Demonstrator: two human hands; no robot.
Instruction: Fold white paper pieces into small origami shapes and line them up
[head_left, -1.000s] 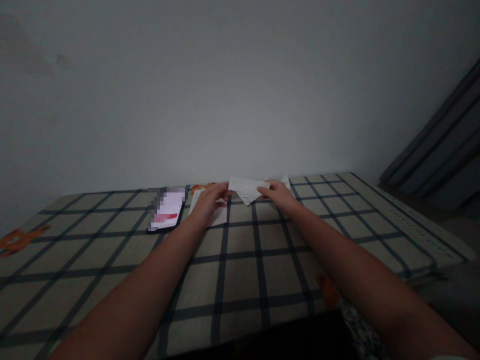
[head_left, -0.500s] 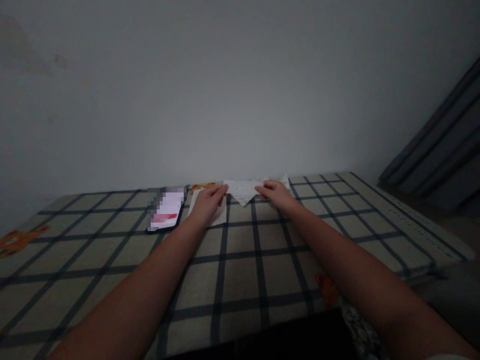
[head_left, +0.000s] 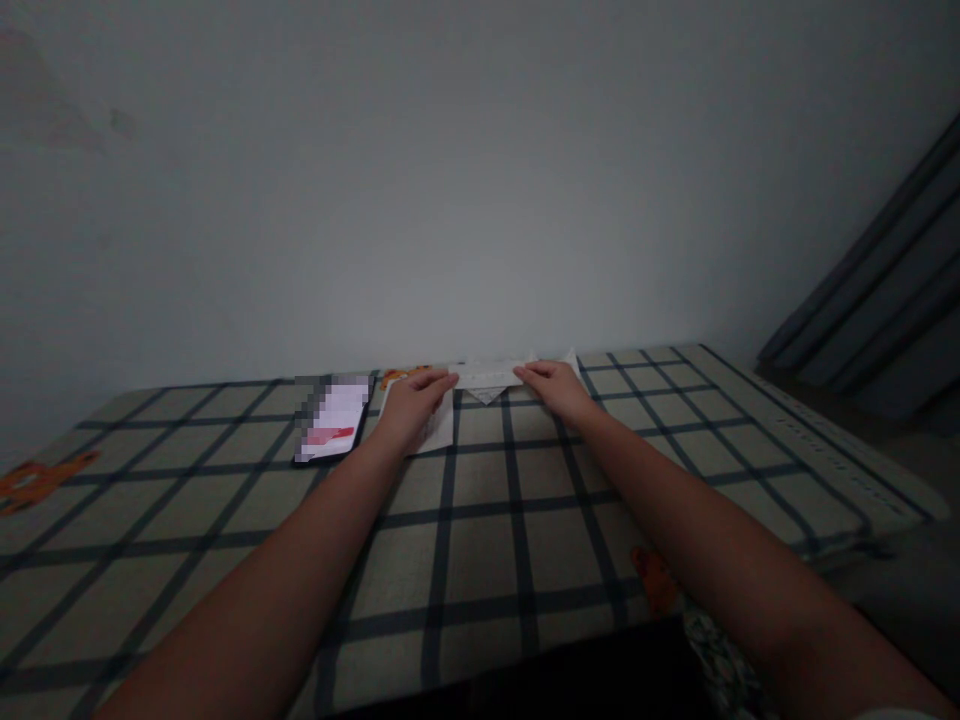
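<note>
A thin white tissue (head_left: 487,378) with a faint dotted pattern spans the gap between my hands near the far edge of the table. It is folded into a narrow band, and a small pointed corner shows below the band's middle. My left hand (head_left: 415,405) pinches the band's left end between thumb and fingers. At the right end, my right hand (head_left: 556,390) pinches it the same way, covering part of the tissue; another white corner sticks up behind that hand. Under and beside my left hand lies a flat white sheet (head_left: 436,430), partly hidden by the hand.
A phone (head_left: 337,415) with its screen lit lies left of my left hand. The checked cloth (head_left: 480,560), with orange figures, covers the table. A pale wall (head_left: 480,180) rises right behind it, and a grey curtain (head_left: 885,290) hangs at the right.
The front of the tissue has gone from a wider, downward-pointing flap to a flatter, narrower band with a shorter point. My right fingertips have moved slightly right; my left hand is nearly still.
</note>
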